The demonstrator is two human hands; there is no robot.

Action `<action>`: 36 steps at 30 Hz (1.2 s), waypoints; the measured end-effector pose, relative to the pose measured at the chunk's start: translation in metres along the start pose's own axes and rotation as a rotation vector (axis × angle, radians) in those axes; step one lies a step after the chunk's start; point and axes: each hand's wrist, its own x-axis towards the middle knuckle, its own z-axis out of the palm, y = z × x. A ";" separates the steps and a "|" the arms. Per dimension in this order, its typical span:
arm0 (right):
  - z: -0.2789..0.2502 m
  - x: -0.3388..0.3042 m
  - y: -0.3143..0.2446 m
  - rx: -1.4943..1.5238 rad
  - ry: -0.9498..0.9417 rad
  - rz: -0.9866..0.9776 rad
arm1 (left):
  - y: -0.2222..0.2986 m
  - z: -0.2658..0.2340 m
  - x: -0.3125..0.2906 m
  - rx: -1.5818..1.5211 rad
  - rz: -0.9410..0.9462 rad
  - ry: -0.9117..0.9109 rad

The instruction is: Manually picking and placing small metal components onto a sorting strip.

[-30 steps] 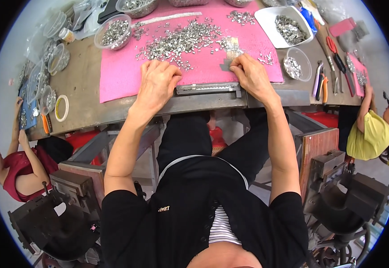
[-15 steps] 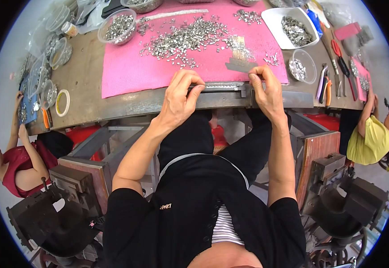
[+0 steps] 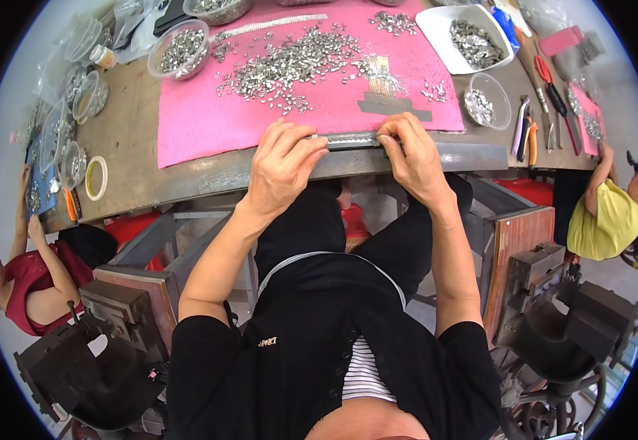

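A narrow dark metal bar (image 3: 353, 140) with a row of small shiny pieces along it lies at the bench's front edge. At its left end, the thumb and fingers of my left hand (image 3: 281, 165) are pinched together. My right hand (image 3: 414, 161) closes its thumb and fingertips on the right end. A flat grey strip (image 3: 395, 110) rests on the pink mat (image 3: 194, 132), just beyond the right hand. Farther back spreads a heap of small silvery metal pieces (image 3: 290, 66). My fingertips partly hide both ends of the bar.
Clear plastic bowls of metal pieces (image 3: 180, 51) (image 3: 488, 103) and a white tray (image 3: 427, 33) flank the mat. Pliers (image 3: 520, 132), red-handled cutters (image 3: 543, 70) and a tape roll (image 3: 97, 178) lie on the bench. Co-workers sit at left (image 3: 40, 275) and right (image 3: 605, 220).
My right hand has moved left and down from beside the grey strip onto the bar's right end. The grey strip now lies flatter, apart from my fingers. The view has shifted slightly.
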 end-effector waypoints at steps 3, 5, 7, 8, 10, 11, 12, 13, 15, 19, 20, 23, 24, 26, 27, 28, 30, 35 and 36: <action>0.001 0.001 0.001 -0.098 -0.020 -0.051 | -0.001 0.008 -0.006 -0.013 -0.015 0.051; 0.001 0.001 0.001 -0.126 -0.019 -0.060 | 0.001 0.011 -0.007 -0.047 -0.060 0.068; 0.002 0.001 0.000 -0.150 -0.018 -0.070 | 0.003 0.011 -0.006 -0.075 -0.103 0.090; 0.002 0.002 0.000 -0.161 -0.015 -0.070 | 0.003 0.011 -0.006 -0.074 -0.103 0.091; 0.002 0.003 -0.001 -0.172 -0.012 -0.073 | 0.002 0.011 -0.007 -0.075 -0.093 0.086; 0.001 0.003 -0.002 -0.195 -0.016 -0.089 | 0.002 0.011 -0.007 -0.073 -0.093 0.088; 0.000 0.004 -0.003 -0.217 -0.020 -0.106 | 0.002 0.011 -0.007 -0.082 -0.111 0.087; -0.001 0.004 -0.005 -0.216 -0.020 -0.109 | 0.003 0.011 -0.007 -0.090 -0.128 0.085; -0.001 0.004 -0.008 -0.318 -0.028 -0.178 | 0.004 0.010 -0.006 -0.079 -0.133 0.094; -0.005 0.004 -0.006 -0.303 0.017 -0.234 | -0.009 -0.001 0.001 -0.043 -0.175 0.069; -0.010 0.006 -0.005 -0.271 -0.027 -0.201 | -0.014 -0.005 0.007 0.010 -0.157 0.082; -0.009 0.027 0.001 -0.262 -0.071 -0.178 | -0.032 -0.009 0.028 0.134 -0.109 0.071; -0.001 0.039 0.001 -0.248 -0.047 -0.161 | -0.035 -0.008 0.033 0.137 -0.106 0.075; 0.019 0.064 0.006 -0.210 0.012 -0.171 | -0.039 -0.009 0.041 0.169 -0.102 -0.094; 0.028 0.073 0.011 -0.214 0.017 -0.175 | -0.042 -0.005 0.041 0.169 -0.091 -0.137; 0.037 0.081 0.016 -0.195 0.031 -0.121 | -0.044 -0.003 0.042 0.170 -0.085 -0.133; 0.055 0.092 0.023 -0.166 0.043 -0.072 | -0.048 -0.001 0.042 0.175 -0.066 -0.146; 0.074 0.102 0.022 -0.497 0.057 -0.184 | -0.045 -0.019 0.035 0.134 -0.071 -0.199; 0.075 0.103 0.023 -0.511 0.056 -0.193 | -0.044 -0.021 0.035 0.091 -0.095 -0.188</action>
